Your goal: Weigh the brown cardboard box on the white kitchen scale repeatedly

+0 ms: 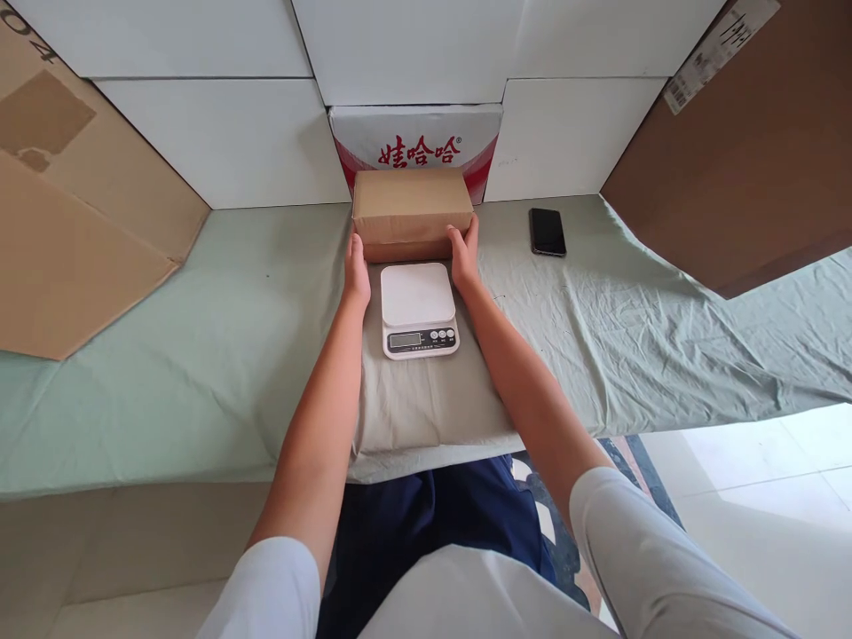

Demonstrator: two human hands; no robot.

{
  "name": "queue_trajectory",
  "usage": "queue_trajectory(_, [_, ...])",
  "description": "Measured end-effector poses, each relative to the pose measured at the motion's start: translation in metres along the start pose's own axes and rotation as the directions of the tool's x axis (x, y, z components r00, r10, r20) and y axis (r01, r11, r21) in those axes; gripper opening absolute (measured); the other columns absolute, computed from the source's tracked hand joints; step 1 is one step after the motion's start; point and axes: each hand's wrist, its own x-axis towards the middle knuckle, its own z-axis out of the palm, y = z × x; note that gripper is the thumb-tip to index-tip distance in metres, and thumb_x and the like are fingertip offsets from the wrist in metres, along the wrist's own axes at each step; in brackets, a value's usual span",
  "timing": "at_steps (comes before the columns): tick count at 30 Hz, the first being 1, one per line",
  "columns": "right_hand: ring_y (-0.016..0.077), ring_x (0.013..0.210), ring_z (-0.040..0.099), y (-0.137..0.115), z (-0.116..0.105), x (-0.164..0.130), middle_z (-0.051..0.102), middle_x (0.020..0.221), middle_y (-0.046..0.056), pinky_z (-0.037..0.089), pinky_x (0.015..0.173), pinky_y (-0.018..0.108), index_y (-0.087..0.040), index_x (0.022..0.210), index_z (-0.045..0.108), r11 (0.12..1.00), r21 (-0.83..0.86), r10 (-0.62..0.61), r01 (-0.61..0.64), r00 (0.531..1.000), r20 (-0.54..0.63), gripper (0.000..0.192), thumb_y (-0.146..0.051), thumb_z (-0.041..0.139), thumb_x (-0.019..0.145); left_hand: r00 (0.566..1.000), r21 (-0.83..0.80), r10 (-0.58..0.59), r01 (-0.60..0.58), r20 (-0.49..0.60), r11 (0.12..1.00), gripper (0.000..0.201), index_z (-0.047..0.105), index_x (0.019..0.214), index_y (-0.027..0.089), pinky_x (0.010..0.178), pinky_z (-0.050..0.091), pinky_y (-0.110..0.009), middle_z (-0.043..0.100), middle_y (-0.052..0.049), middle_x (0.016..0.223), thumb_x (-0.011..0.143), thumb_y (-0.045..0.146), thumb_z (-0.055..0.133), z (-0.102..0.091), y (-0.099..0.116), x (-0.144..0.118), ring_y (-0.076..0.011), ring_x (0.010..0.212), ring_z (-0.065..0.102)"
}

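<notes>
A closed brown cardboard box [413, 204] is held between my two hands, just behind the kitchen scale. My left hand [358, 266] presses on its left side near the front corner. My right hand [464, 248] grips the right side, with the thumb on the front face. The white kitchen scale [418, 297] lies between my forearms, its small display and buttons facing me and its platform bare. Whether the box rests on the cloth or hangs slightly above it, I cannot tell.
A black phone [548, 232] lies right of the box on the pale green cloth [266, 355]. Behind stands a white carton with red lettering [419, 146] against white panels [219, 142]. Large cardboard sheets flank the left [99, 222] and right [738, 177].
</notes>
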Motion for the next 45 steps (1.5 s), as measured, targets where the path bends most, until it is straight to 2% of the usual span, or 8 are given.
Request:
queue_trajectory(13, [0.0274, 0.143, 0.046, -0.002, -0.002, -0.002, 0.05, 0.148, 0.007, 0.035, 0.129, 0.053, -0.029, 0.138, 0.043, 0.996, 0.071, 0.054, -0.056, 0.998, 0.03, 0.068, -0.058, 0.06, 0.079, 0.999, -0.022, -0.034, 0.033, -0.009, 0.999, 0.075, 0.056, 0.147, 0.024, 0.132, 0.026, -0.035, 0.052, -0.009, 0.163, 0.095, 0.075, 0.039, 0.001, 0.004, -0.004, -0.021, 0.16, 0.034])
queue_trajectory(16, [0.0268, 0.144, 0.046, 0.0, -0.002, -0.001, 0.05, 0.15, 0.006, 0.034, 0.13, 0.052, -0.03, 0.138, 0.043, 0.995, 0.074, 0.066, -0.068, 0.998, 0.024, 0.068, -0.061, 0.059, 0.079, 1.0, -0.021, -0.027, 0.027, 0.005, 0.999, 0.075, 0.051, 0.152, 0.023, 0.132, 0.024, -0.034, 0.046, -0.008, 0.167, 0.098, 0.072, 0.032, -0.001, 0.007, -0.002, -0.0193, 0.161, 0.032])
queue_trajectory(21, [0.0281, 0.151, 0.043, -0.002, -0.009, 0.002, 0.044, 0.158, 0.009, 0.029, 0.132, 0.053, -0.027, 0.141, 0.039, 0.99, 0.108, 0.098, -0.095, 0.995, -0.028, 0.073, -0.061, 0.059, 0.079, 0.994, 0.031, -0.086, 0.089, -0.071, 0.996, 0.082, 0.034, 0.163, 0.022, 0.133, 0.017, -0.03, 0.018, -0.006, 0.178, 0.099, 0.072, 0.02, -0.014, 0.016, 0.0, -0.0154, 0.165, 0.014])
queue_trajectory(24, [0.0272, 0.155, 0.038, -0.004, -0.015, 0.004, 0.041, 0.161, 0.009, 0.028, 0.133, 0.054, -0.028, 0.142, 0.038, 0.985, 0.1, 0.147, -0.141, 0.988, -0.054, 0.073, -0.061, 0.058, 0.08, 0.993, 0.054, -0.093, 0.097, -0.079, 0.994, 0.086, 0.027, 0.165, 0.02, 0.135, 0.01, -0.033, 0.011, -0.006, 0.179, 0.098, 0.073, 0.014, -0.022, 0.022, 0.001, -0.0153, 0.166, 0.009])
queue_trajectory(29, [0.0255, 0.156, 0.037, -0.001, -0.019, 0.005, 0.042, 0.161, 0.007, 0.025, 0.134, 0.055, -0.029, 0.142, 0.039, 0.98, 0.097, 0.182, -0.175, 0.981, -0.068, 0.071, -0.061, 0.056, 0.08, 0.994, 0.064, -0.089, 0.093, -0.07, 0.994, 0.089, 0.034, 0.163, 0.028, 0.135, 0.009, -0.036, 0.014, -0.004, 0.179, 0.094, 0.08, 0.017, -0.026, 0.024, 0.0, -0.0171, 0.166, 0.009])
queue_trajectory(34, [0.0241, 0.156, 0.038, 0.001, -0.016, 0.004, 0.044, 0.161, 0.008, 0.029, 0.133, 0.05, -0.028, 0.144, 0.038, 0.982, 0.075, 0.178, -0.176, 0.984, -0.02, 0.074, -0.063, 0.051, 0.081, 0.993, 0.06, -0.113, 0.115, -0.046, 0.992, 0.087, 0.033, 0.163, 0.027, 0.135, 0.01, -0.038, 0.015, -0.004, 0.179, 0.095, 0.078, 0.017, -0.02, 0.022, -0.001, -0.0176, 0.166, 0.01])
queue_trajectory(38, [0.0265, 0.148, 0.047, -0.003, -0.013, 0.002, 0.05, 0.155, 0.009, 0.034, 0.13, 0.053, -0.027, 0.139, 0.041, 0.985, 0.08, 0.154, -0.154, 0.988, 0.001, 0.07, -0.061, 0.053, 0.079, 0.992, 0.044, -0.121, 0.122, -0.028, 0.992, 0.08, 0.037, 0.162, 0.026, 0.135, 0.013, -0.038, 0.022, -0.006, 0.177, 0.099, 0.072, 0.019, -0.013, 0.021, -0.003, -0.0175, 0.165, 0.017])
queue_trajectory(45, [0.0276, 0.145, 0.048, -0.013, -0.009, -0.004, 0.058, 0.149, 0.007, 0.034, 0.131, 0.054, -0.028, 0.13, 0.052, 0.993, 0.041, 0.111, -0.113, 0.993, 0.034, 0.06, -0.061, 0.055, 0.08, 0.996, -0.008, -0.085, 0.085, 0.011, 0.996, 0.082, 0.048, 0.155, 0.026, 0.132, 0.024, -0.035, 0.039, -0.008, 0.171, 0.095, 0.079, 0.028, -0.003, 0.022, -0.006, -0.0192, 0.161, 0.032])
